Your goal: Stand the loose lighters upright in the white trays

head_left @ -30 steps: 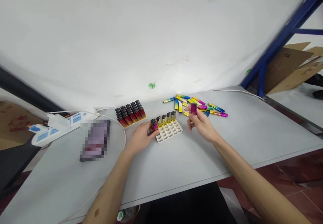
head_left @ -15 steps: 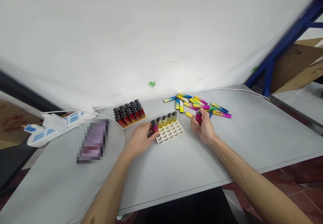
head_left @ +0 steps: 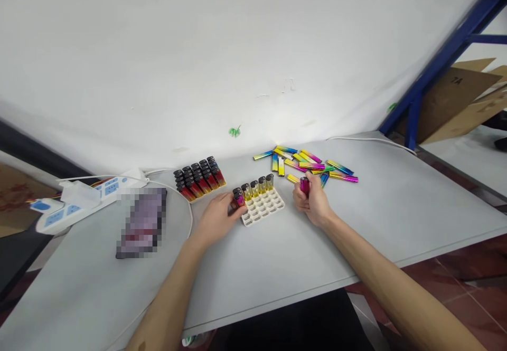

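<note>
My left hand (head_left: 219, 215) is closed around a magenta lighter (head_left: 240, 199) with a black top, at the left end of a white slotted tray (head_left: 264, 209). Whether that lighter stands in a slot or is held above it, I cannot tell. Several clear yellow lighters (head_left: 254, 189) stand upright along the tray's back row, while many slots in front are bare. To the right of the tray, my right hand (head_left: 316, 199) grips another magenta lighter (head_left: 304, 185) upright, its dark top showing above the fingers.
Behind my right hand lie several shiny coloured sleeves (head_left: 311, 166) in a loose pile. A full block of red lighters (head_left: 200, 180) stands at the back left. Further left are a blurred purple item (head_left: 142, 221), a white power strip (head_left: 79, 208) and a cable (head_left: 191, 219).
The whole view has shifted slightly. Both hands keep their grip on the magenta lighters, with the right hand a touch nearer the tray.
</note>
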Available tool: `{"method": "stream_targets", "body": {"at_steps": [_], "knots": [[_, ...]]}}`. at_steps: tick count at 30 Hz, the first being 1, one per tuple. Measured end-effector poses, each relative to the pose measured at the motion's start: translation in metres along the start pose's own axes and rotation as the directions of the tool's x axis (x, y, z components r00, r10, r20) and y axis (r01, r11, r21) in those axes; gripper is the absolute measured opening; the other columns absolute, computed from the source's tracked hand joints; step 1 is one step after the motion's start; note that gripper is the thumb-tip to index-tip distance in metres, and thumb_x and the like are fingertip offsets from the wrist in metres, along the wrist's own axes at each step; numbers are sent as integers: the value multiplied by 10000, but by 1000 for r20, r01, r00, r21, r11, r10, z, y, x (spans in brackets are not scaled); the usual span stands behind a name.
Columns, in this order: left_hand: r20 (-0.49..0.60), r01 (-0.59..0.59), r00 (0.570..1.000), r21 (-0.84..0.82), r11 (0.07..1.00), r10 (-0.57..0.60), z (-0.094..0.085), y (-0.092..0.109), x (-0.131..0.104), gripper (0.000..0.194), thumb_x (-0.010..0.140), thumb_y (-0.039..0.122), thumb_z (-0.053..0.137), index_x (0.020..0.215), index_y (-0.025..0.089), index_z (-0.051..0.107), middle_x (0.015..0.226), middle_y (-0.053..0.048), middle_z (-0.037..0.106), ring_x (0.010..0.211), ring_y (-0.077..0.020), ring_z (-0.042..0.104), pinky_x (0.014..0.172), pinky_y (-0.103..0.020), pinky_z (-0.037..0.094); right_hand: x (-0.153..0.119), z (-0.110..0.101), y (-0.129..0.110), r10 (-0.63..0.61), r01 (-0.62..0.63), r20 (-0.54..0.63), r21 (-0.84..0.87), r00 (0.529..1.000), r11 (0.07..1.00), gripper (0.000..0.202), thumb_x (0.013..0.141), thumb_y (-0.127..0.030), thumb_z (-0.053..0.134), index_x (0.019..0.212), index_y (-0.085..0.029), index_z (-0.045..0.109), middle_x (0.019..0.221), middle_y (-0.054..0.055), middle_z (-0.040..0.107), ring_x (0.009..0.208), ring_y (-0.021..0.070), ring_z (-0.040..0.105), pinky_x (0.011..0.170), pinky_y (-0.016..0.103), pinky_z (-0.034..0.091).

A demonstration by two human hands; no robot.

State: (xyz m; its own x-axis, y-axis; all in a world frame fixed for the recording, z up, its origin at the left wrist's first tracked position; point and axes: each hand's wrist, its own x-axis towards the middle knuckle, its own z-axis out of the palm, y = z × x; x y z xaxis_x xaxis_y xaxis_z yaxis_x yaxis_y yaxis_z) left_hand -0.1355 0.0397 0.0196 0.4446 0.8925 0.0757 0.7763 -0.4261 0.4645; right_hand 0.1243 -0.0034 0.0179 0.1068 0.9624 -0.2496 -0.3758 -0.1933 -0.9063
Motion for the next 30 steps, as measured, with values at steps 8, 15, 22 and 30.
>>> {"method": "stream_targets", "body": {"at_steps": [8,15,22,30], "knots": [[5,5,1000,19,1000,-5,-1,0,-1,312,909,470,558,747,220,464,791,-25,574,768,-223,566,684,-330,399,0,1,1,-2,2,-22,-23,1000,1000,609,898,-644,388,468,-219,317,436,-65,197,390,67,117,393,244,76],[-40,-9,999,-4,1000,9,2,-2,-3,290,915,493,554,874,208,529,978,-51,595,888,-234,571,754,-346,437,2,0,2,-4,4,-38,-18,999,1000,566,923,-551,350,467,-217,330,440,-60,201,404,78,110,389,239,87],[-54,-16,998,-78,997,11,0,1,-3,305,926,484,544,1017,194,569,1019,-53,618,933,-227,588,775,-332,461,-2,1,6,-96,99,33,-107,995,989,632,910,-740,325,626,-206,507,529,-47,320,445,97,266,416,241,222],[-33,-8,999,-111,994,4,0,2,-2,289,903,417,595,1086,193,585,979,-39,667,853,-217,613,742,-328,472,-11,13,0,-502,553,260,-557,824,619,258,863,-471,694,954,-229,687,934,44,628,852,189,568,730,319,462]]}}
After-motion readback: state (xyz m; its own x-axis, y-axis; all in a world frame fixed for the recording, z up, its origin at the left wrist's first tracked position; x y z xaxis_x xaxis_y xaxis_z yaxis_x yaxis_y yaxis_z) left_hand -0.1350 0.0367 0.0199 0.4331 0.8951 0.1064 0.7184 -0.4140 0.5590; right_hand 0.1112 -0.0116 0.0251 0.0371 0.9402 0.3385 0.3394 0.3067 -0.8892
